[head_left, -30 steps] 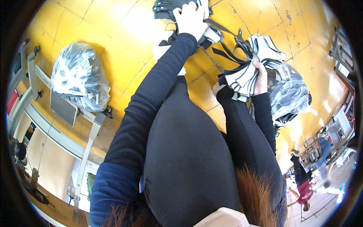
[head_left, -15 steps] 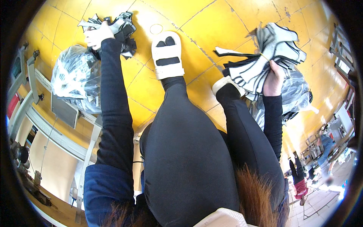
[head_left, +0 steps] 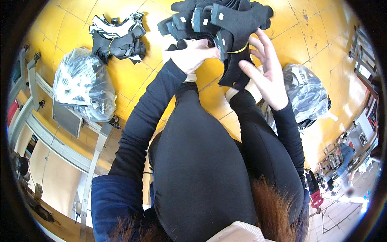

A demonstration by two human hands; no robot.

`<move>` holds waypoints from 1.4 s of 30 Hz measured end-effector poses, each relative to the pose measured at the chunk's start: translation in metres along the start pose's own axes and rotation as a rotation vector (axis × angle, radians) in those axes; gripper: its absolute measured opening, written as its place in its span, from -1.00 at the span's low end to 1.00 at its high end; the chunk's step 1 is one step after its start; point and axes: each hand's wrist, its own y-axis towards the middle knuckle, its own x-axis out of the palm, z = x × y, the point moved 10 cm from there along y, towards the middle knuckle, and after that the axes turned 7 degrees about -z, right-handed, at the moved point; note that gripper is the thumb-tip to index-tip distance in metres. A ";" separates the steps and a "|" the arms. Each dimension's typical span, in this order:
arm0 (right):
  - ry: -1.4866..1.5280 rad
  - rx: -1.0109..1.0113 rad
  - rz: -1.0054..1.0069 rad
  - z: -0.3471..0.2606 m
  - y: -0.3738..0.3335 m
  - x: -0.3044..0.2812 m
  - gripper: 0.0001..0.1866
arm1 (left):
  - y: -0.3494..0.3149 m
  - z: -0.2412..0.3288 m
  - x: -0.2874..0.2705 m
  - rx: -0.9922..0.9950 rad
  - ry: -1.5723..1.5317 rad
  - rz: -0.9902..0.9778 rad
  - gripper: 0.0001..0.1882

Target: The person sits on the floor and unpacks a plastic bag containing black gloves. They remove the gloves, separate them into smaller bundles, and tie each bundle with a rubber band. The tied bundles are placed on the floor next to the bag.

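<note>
In front of my feet a bundle of black cut fabric pieces (head_left: 231,24) is held up, bound by a yellow rubber band (head_left: 238,50). Small white tags show on several pieces. My left hand (head_left: 195,56) is closed on the bundle's left side near the band, its fingertips partly hidden. On the other side my right hand (head_left: 268,74) has its fingers stretched and thumb apart, against or very close to the pieces. Two more bundles, a banded black one (head_left: 117,47) and a black-and-white one (head_left: 117,29), lie on the floor at the far left.
A filled clear plastic bag (head_left: 82,84) stands at left, another (head_left: 306,90) at right beyond my right forearm. White sandals are on my feet on the yellow tiled floor (head_left: 137,86). Metal frames (head_left: 60,145) line the left side. People and equipment appear at far right.
My left hand has left the bundles on the left and come to the middle. My right hand has brought its bundle leftward, and the black side now shows instead of the white.
</note>
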 end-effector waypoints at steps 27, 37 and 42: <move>-0.799 -0.522 0.010 -0.094 -0.011 0.013 -0.44 | -0.018 -0.049 -0.061 0.268 -0.078 0.217 -0.57; -0.823 -0.491 -0.062 -0.083 -0.011 0.016 -0.51 | -0.019 -0.052 -0.068 0.284 -0.098 0.240 -0.60; -0.832 -0.483 -0.062 -0.081 -0.011 0.017 -0.50 | -0.017 -0.053 -0.065 0.288 -0.119 0.235 -0.61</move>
